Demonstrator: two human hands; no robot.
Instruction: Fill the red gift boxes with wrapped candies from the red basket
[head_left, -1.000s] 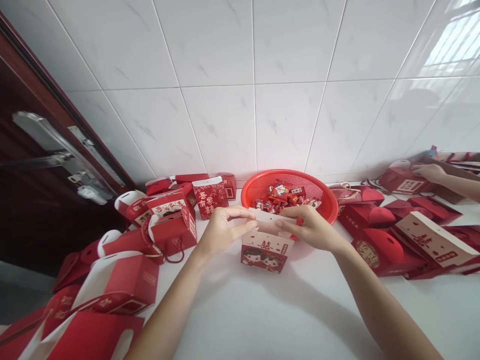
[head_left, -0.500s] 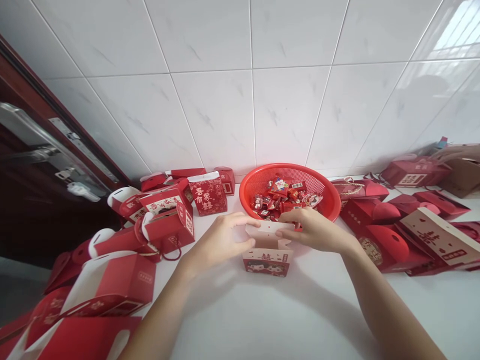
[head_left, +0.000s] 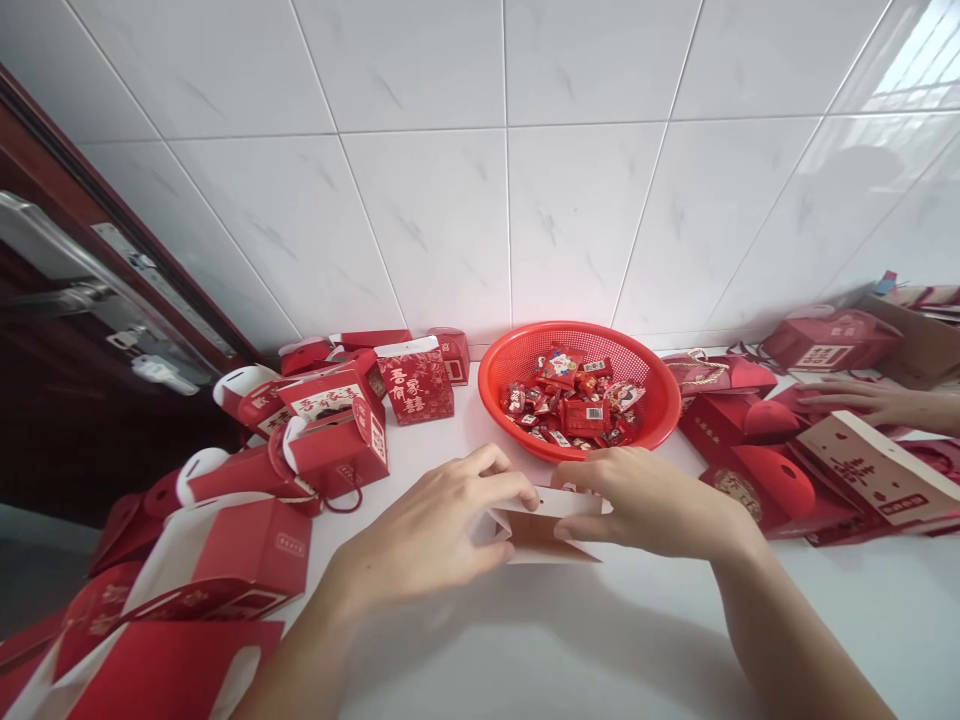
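Observation:
A small paper box (head_left: 551,548) stands on the white table in front of me, its white inner flaps raised and its top apart. From the left, my left hand (head_left: 442,515) grips the box's edge between thumb and fingers. Opposite it, my right hand (head_left: 652,505) pinches the right side of the same box, thumb inside the flap. Just behind the hands sits a red plastic basket (head_left: 491,375) holding several red-wrapped candies (head_left: 585,415). The front of the box is mostly hidden from this angle.
Red gift boxes (head_left: 337,440) crowd the left side, and more red boxes (head_left: 780,490) lie on the right. Another person's hand (head_left: 862,400) reaches in over the right-hand boxes. Behind is a tiled wall (head_left: 420,230); a door handle (head_left: 67,298) is at left.
Both my hands and the box have come nearer to me, and the box's printed front has tilted out of sight. Another person's hand has appeared at the right.

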